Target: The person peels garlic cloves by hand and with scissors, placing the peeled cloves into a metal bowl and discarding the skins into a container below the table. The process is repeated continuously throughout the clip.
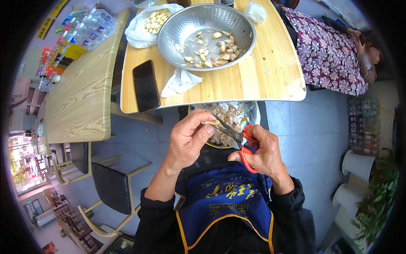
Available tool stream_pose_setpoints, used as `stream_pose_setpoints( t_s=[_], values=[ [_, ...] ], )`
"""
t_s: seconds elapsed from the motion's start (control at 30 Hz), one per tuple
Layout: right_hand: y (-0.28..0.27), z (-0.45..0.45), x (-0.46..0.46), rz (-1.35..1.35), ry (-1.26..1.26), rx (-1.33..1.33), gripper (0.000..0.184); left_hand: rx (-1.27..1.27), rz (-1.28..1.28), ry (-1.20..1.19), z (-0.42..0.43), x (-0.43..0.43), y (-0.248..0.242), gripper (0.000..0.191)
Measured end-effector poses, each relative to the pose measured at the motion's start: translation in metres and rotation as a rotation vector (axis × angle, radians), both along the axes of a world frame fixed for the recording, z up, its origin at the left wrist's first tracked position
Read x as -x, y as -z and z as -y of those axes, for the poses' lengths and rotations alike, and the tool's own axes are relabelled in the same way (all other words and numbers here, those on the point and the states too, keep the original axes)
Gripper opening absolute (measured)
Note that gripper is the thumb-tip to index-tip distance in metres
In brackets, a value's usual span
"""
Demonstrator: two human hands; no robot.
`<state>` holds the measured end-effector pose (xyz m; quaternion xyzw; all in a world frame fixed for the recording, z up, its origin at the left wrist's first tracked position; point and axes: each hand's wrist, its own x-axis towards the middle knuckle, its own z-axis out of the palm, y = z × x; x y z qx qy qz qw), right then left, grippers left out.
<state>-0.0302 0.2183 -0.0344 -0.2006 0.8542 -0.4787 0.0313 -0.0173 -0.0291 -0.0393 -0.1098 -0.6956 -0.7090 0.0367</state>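
My left hand (190,136) pinches a garlic clove (212,123) between thumb and fingertips. Through the red handles of a pair of scissors (236,135) go the fingers of my right hand (265,150); the dark blades point left and touch the clove. Below both hands is a bin (257,111) of garlic skins, partly hidden by the table edge. On the wooden table (269,85) stands a dimpled steel bowl (177,31) with garlic cloves (226,52), some in their skins. A plastic bag (136,33) of peeled cloves (156,21) lies left of the bowl.
A smartphone (146,85) and a crumpled tissue (180,83) lie near the table's front edge. Another plastic bag (255,12) is right of the bowl. A second table (82,89) with bottles and a black chair (112,187) are at left. A person in flowered clothing (326,50) sits at right.
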Motion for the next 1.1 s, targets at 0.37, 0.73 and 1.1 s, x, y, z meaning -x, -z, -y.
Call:
stream_pose_setpoints(
  t_s=[0.37, 0.73, 1.1],
  values=[
    [-0.007, -0.004, -0.001, -0.080, -0.037, -0.075, 0.056, -0.008, 0.106, 0.065, 0.006, -0.001, 0.000, 0.019],
    [0.005, -0.013, 0.004, 0.161, -0.099, 0.005, 0.056, -0.068, 0.291, 0.111, 0.005, 0.002, -0.008, 0.019],
    [-0.013, -0.055, 0.080, -0.281, 0.331, -0.386, 0.027, 0.109, 0.020, 0.014, 0.001, 0.009, 0.002, 0.016]
  ],
)
